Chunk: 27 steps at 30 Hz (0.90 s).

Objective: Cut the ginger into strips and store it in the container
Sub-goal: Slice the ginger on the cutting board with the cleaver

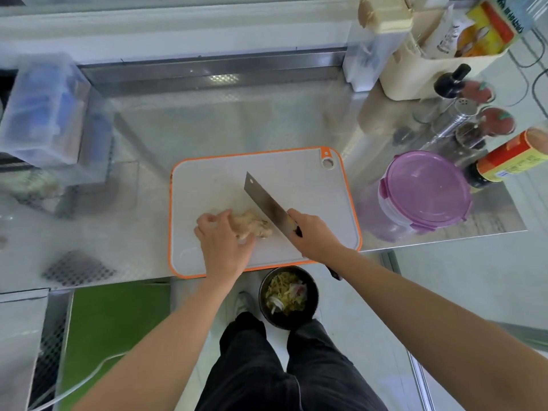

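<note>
Here is the ginger (255, 224), a knobbly pale root lying on the grey, orange-rimmed cutting board (311, 188), towards its near left part. The left hand (222, 241) comes over it from the near side, fingers curled down onto the root's left end, pinning it to the board. The right hand (312, 237) is wrapped tight around the handle of the cleaver (267, 200), index finger up near the blade's heel. The wide blade runs away from the person at a slant, its edge just beside the right end of the ginger. Whether the steel is touching the root or the board, I cannot tell from this angle.

Off to the right of the board, on the steel counter (207, 129), stands the round container (424, 192), its purple lid clipped on. Beyond it sits a cluster of bottles and shakers (462, 114).

Down on the floor, just past the counter's near edge, a black bin (289, 298) holds pale yellow shreds and scraps, right in front of the person's dark trousers.
</note>
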Tool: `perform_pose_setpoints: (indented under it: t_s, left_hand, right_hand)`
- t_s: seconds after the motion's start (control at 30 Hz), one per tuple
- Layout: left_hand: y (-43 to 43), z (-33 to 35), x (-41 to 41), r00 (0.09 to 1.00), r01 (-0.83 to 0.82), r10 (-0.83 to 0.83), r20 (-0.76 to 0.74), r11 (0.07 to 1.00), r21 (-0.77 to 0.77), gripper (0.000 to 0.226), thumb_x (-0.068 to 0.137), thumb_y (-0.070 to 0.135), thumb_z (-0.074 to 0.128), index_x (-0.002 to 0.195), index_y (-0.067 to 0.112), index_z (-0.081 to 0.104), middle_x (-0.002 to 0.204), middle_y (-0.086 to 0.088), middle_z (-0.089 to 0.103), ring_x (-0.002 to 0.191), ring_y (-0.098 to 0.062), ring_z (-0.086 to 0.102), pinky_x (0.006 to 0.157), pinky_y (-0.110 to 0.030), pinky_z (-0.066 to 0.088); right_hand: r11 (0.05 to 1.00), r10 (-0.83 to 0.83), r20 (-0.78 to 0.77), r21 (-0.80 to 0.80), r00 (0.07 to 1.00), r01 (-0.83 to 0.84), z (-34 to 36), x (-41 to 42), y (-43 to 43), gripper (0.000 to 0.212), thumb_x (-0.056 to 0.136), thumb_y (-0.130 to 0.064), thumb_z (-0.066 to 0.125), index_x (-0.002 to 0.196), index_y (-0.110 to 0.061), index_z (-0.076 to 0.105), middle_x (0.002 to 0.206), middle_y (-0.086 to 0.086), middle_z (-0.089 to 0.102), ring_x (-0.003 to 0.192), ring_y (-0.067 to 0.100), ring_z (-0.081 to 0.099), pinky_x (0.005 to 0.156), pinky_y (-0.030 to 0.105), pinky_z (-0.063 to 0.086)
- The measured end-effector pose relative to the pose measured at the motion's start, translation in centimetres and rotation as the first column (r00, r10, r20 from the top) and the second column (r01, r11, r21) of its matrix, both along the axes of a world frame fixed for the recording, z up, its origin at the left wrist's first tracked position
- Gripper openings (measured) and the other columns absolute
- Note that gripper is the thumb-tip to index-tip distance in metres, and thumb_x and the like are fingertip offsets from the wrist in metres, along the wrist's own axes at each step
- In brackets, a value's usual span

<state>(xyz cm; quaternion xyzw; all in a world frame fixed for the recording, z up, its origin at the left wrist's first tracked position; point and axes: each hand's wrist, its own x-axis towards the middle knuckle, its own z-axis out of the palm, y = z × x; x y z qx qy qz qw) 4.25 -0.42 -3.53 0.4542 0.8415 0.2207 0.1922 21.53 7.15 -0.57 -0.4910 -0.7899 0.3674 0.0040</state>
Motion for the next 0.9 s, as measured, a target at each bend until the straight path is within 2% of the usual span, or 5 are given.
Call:
perform_pose_setpoints:
  t_s: [0.1, 0.2, 0.4, 0.6, 0.9]
  left_hand:
    - [0.3, 0.6, 0.7, 0.974, -0.143, 0.143, 0.175, 0.99, -0.014, 0.066, 0.076, 0.039, 0.075, 0.129, 0.01, 0.049, 0.12, -0.013, 0.039, 0.11, -0.032, 0.041, 0.099, -0.037, 0.035]
    - [0.5, 0.6, 0.4, 0.989, -0.06, 0.056, 0.135, 0.998, 0.028, 0.052, 0.078, 0.023, 0.074, 0.123, 0.007, 0.056, 0.12, -0.014, 0.048, 0.111, -0.032, 0.045, 0.097, -0.031, 0.026]
    - [0.4, 0.4, 0.6, 0.964, -0.087, 0.071, 0.255, 0.995, 0.051, 0.049, 0.077, 0.023, 0.075, 0.122, 0.018, 0.057, 0.119, -0.011, 0.042, 0.114, -0.028, 0.043, 0.1, -0.035, 0.04]
    - [0.4, 0.5, 2.0, 0.892, -0.257, 0.245, 0.381, 0.966, -0.02, 0.059, 0.079, 0.038, 0.075, 0.129, 0.028, 0.044, 0.111, -0.002, 0.036, 0.081, -0.021, 0.053, 0.082, -0.026, 0.042]
    - [0.9, -1.0, 1.7, 0.847, -0.335, 0.332, 0.415, 0.94, -0.069, 0.07, 0.071, 0.035, 0.081, 0.125, 0.023, 0.037, 0.112, -0.006, 0.061, 0.097, -0.024, 0.061, 0.084, -0.037, 0.049]
  right_hand:
    - [0.997, 0.053, -0.003, -0.046, 0.999, -0.053, 0.2, -0.1, -0.7, 0.011, 0.089, -0.009, 0.045, 0.095, -0.015, 0.038, 0.058, -0.001, 0.043, 0.057, 0.029, 0.046, 0.051, 0.033, 0.039]
    - [0.986, 0.037, -0.031, -0.162, 0.999, -0.042, 0.6, 0.4, -1.2, 0.01, 0.093, -0.017, 0.044, 0.103, -0.017, 0.042, 0.068, 0.012, 0.061, 0.045, 0.025, 0.055, 0.042, 0.031, 0.048]
    - [0.993, -0.111, -0.025, 0.039, 0.994, 0.111, 0.9, 0.1, -1.2, 0.012, 0.09, -0.007, 0.045, 0.1, -0.002, 0.047, 0.073, 0.013, 0.054, 0.062, 0.031, 0.049, 0.054, 0.039, 0.04]
    - [0.996, 0.0, -0.027, 0.087, 1.0, 0.002, 2.1, -0.7, -2.3, 0.016, 0.095, -0.016, 0.047, 0.085, -0.017, 0.035, 0.064, -0.003, 0.041, 0.061, 0.024, 0.043, 0.054, 0.033, 0.033]
    - [0.993, 0.055, 0.101, 0.097, 0.993, -0.065, 3.1, -0.6, -3.1, 0.012, 0.095, -0.014, 0.041, 0.087, -0.016, 0.033, 0.069, 0.0, 0.04, 0.065, 0.027, 0.043, 0.057, 0.031, 0.031]
